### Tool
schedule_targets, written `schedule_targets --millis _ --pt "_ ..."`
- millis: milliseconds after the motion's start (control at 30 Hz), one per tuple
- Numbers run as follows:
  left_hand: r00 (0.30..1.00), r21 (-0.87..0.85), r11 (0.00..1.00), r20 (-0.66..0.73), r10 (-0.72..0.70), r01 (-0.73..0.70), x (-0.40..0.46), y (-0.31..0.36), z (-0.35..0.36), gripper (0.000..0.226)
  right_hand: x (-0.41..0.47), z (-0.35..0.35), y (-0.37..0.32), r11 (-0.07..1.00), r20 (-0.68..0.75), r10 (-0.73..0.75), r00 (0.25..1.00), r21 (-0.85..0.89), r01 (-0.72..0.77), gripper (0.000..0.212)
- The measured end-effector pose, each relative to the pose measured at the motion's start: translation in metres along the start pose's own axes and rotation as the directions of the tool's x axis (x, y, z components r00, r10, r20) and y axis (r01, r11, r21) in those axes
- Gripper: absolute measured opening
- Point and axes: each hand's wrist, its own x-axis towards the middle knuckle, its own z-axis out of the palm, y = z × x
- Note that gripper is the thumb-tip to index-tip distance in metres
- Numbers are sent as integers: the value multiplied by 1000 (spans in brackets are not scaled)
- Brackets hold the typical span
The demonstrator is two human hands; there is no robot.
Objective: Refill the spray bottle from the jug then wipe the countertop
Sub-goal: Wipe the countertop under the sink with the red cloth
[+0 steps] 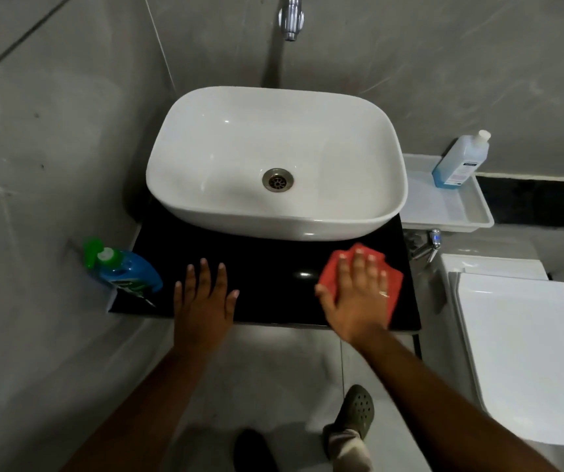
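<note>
My right hand [358, 294] lies flat, fingers spread, pressing a red cloth [394, 287] onto the right front of the black countertop [270, 267]. My left hand [204, 299] rests open and flat on the counter's front edge, holding nothing. A blue spray bottle with a green trigger head [122, 267] stands at the counter's left front corner, left of my left hand. A pale blue bottle with a white cap [461, 161], possibly the jug, stands in a white tray to the right of the sink.
A white basin [205, 206] fills most of the counter, with a chrome tap [290, 18] above it. The white tray [457, 219] sits right of the basin. A closed white toilet [525, 352] stands at the right. Grey walls close in left and behind.
</note>
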Motion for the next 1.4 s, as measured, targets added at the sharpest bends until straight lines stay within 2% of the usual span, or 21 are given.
schedule_targets --millis 100,200,333,433,500,567,600,667,700,733,767,833,900,1033,1133,1233,1300,1400 --pt "1000 5 1000 11 23 -23 -3 0 1 83 -19 6 -21 972 20 -235 972 14 235 79" --pt "996 16 997 33 78 -78 -13 8 -4 86 -33 0 7 937 -52 -342 938 52 344 72" --pt "980 23 982 64 186 -188 -29 35 -6 76 -45 -8 58 964 -61 -238 969 111 243 68" --pt "945 33 946 68 321 -324 -33 64 -2 63 -44 -11 66 939 -95 -197 976 267 216 66" --pt "906 32 906 70 418 -421 -30 87 0 58 -42 -18 64 879 -149 -91 985 454 149 57" --pt "871 37 871 72 486 -490 -22 113 1 58 -41 -29 66 726 -176 80 981 685 64 48" --pt "852 46 852 75 518 -521 -16 128 3 58 -38 -35 71 606 -158 168 973 795 24 43" --pt "811 54 812 108 574 -582 -3 160 8 59 -29 -49 84 259 -47 328 943 965 -42 37" --pt "788 49 790 125 603 -612 4 178 12 61 -23 -57 94 108 14 392 920 992 -61 36" --pt "766 42 769 136 628 -638 11 194 16 62 -16 -65 106 16 60 457 888 997 -76 35" --pt "750 24 755 141 647 -656 19 213 20 63 -6 -70 122 -12 88 521 849 995 -96 33" --pt "731 -8 737 127 671 -675 39 250 28 65 14 -79 156 -6 118 609 785 990 -144 31" --pt "728 -24 735 126 674 -677 61 280 33 66 39 -84 184 16 122 617 777 986 -168 32" --pt "758 56 758 123 641 -650 119 330 40 73 103 -91 226 90 83 571 817 983 -163 31" --pt "808 76 806 121 577 -587 151 349 49 79 151 -94 243 145 35 512 858 981 -126 28" --pt "846 71 844 96 525 -531 162 352 62 89 195 -90 250 138 2 450 893 988 -72 26" --pt "851 49 851 85 518 -523 161 353 66 91 224 -83 249 211 -2 379 925 974 -84 30" --pt "886 14 886 29 463 -464 158 352 65 95 269 -68 241 421 -76 256 964 906 -40 30"
